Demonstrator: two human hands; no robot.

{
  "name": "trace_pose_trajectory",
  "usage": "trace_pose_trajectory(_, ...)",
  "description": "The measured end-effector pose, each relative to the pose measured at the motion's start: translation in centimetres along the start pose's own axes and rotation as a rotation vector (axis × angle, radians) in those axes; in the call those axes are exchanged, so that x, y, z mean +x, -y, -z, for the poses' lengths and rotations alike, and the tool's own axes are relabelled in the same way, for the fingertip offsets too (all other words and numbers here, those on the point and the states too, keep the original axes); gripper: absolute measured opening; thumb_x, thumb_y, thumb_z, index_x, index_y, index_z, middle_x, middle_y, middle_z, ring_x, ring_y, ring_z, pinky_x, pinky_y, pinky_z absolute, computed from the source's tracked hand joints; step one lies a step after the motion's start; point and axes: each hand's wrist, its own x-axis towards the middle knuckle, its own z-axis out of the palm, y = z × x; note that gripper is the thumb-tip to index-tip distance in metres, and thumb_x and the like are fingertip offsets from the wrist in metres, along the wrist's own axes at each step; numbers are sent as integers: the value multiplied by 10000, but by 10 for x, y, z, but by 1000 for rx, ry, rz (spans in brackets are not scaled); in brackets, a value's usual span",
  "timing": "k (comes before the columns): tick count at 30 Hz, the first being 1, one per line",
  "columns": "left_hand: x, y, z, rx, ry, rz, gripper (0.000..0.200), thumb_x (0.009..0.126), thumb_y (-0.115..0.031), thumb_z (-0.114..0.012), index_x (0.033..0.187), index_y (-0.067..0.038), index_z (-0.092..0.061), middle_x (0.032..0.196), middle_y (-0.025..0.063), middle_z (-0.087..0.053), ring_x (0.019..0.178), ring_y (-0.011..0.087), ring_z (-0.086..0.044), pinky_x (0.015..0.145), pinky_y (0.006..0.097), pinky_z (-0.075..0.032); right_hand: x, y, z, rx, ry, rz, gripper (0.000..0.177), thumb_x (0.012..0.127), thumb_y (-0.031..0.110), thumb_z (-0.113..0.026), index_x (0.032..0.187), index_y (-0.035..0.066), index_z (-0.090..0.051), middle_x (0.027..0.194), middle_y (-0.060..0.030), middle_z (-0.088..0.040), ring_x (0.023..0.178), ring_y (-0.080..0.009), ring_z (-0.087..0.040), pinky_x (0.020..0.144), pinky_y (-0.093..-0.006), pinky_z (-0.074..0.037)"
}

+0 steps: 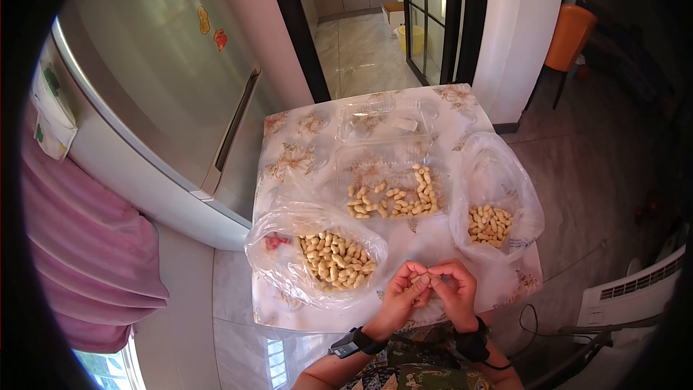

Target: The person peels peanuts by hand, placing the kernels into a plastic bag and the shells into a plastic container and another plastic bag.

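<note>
My left hand (406, 292) and my right hand (452, 290) meet fingertip to fingertip at the near edge of the table (310, 321). Both are closed in a pinch around something too small to make out. To their left lies an open plastic bag (271, 267) holding many peanuts (336, 260) and a small red item (274, 243). Beyond my hands, a clear plastic tray (346, 173) holds more peanuts (404, 206) along its near and right sides. On the right, another open plastic bag (491, 166) has a smaller heap of peanuts (491, 224).
The clear tray's lid (361, 119) lies open at the table's far side. A fridge (166, 65) stands at the left, beside a pink cloth (86, 231). Beyond the table is a doorway with a glass door (426, 22). An orange chair (570, 36) is at the back right.
</note>
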Motion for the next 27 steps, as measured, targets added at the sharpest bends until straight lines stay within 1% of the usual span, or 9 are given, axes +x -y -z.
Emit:
trace_pose_trajectory(3, 0, 1, 2, -5, 28, -8, 87, 997, -136, -516, 1065, -93, -484, 773, -11, -506, 551, 53, -344, 487, 205, -258, -1, -2, 1, 7, 8, -11, 155, 830, -92, -585, 965, -24, -618, 998, -88, -565, 925, -147, -558, 828, -259, -454)
trace_pose_trajectory(5, 0, 1, 1, 5, -7, 1, 85, 992, -126, -523, 1059, -87, -487, 766, -10, -511, 545, 53, -347, 487, 205, -262, -1, -5, 3, 4, 9, -15, 160, 831, -94, -580, 971, -26, -615, 999, -87, -563, 926, -147, -560, 831, -261, -455)
trace_pose_trajectory(12, 0, 1, 0, 53, -22, -8, 88, 978, -97, -544, 1047, -78, -493, 746, -7, -521, 537, 54, -360, 483, 207, -272, -1, -4, 2, 24, 8, -20, 170, 843, -100, -552, 987, -25, -604, 998, -82, -560, 931, -142, -568, 837, -261, -459)
trace_pose_trajectory(21, 0, 2, 1, 43, -15, -8, 88, 978, -88, -541, 1052, -78, -494, 723, -15, -494, 539, 53, -358, 482, 205, -264, -1, -3, 1, 35, 8, -20, 151, 849, -87, -563, 981, -22, -602, 995, -76, -559, 929, -135, -561, 840, -259, -454)
trace_pose_trajectory(27, 0, 3, 3, 3, 19, -14, 92, 977, -74, -536, 1059, -78, -494, 750, -10, -508, 544, 54, -360, 485, 207, -266, -1, -2, 1, 33, 4, -14, 148, 850, -83, -569, 980, -21, -603, 991, -75, -559, 927, -135, -559, 837, -259, -454)
